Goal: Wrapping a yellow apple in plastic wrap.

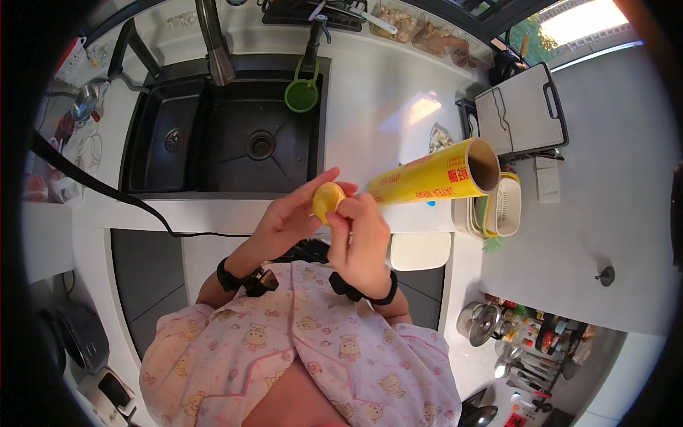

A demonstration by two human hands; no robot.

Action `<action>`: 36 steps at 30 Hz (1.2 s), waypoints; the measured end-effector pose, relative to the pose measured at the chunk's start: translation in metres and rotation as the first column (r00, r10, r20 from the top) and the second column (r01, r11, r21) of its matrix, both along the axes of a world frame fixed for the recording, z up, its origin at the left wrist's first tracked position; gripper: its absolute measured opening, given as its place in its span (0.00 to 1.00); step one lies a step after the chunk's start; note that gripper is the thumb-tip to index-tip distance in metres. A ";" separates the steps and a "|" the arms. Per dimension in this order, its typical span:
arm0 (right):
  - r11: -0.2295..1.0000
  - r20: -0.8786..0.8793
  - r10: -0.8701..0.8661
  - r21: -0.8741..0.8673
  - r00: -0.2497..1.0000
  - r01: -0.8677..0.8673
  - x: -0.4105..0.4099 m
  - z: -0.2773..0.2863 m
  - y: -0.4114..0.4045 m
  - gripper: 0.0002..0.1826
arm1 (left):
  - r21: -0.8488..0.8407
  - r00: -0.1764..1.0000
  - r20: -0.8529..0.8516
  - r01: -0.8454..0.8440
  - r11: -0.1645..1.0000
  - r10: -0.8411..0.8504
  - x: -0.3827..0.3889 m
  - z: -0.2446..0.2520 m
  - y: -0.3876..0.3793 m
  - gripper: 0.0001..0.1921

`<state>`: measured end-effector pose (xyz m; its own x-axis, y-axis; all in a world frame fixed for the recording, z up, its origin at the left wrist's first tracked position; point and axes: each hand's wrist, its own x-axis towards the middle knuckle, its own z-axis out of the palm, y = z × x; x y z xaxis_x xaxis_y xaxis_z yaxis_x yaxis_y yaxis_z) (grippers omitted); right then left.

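A small yellow, rounded item (327,200), shiny on its surface, is held between both hands in front of the body; whether it is a fruit or a wrapped piece is unclear. My left hand (283,219) cradles it from the left, fingers spread behind it. My right hand (363,235) pinches its right side with thumb and forefinger. Just beyond the right hand, a large yellow roll of plastic wrap (427,173) with red print stands on the white counter, its cardboard core facing up.
A black double sink (229,133) with a green strainer (302,95) lies ahead to the left, under a faucet (219,64). Right of the roll are nested plastic baskets (504,208) and a cutting board (520,112). A white lid-like panel (420,251) sits at the counter's near edge.
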<state>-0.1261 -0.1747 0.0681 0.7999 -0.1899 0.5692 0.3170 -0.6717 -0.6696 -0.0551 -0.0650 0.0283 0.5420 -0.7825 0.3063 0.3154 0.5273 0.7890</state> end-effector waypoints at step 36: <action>0.969 -0.017 0.245 -0.023 0.969 -0.245 0.017 -0.036 -0.002 0.46 | 0.045 0.875 -0.461 -0.145 0.988 0.150 0.016 -0.022 -0.012 0.24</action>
<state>-0.1091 -0.1769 0.0324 0.8280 0.0266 0.5601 0.4650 -0.5909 -0.6593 -0.0391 -0.0768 0.0064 0.7294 -0.6840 -0.0140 0.5642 0.5899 0.5776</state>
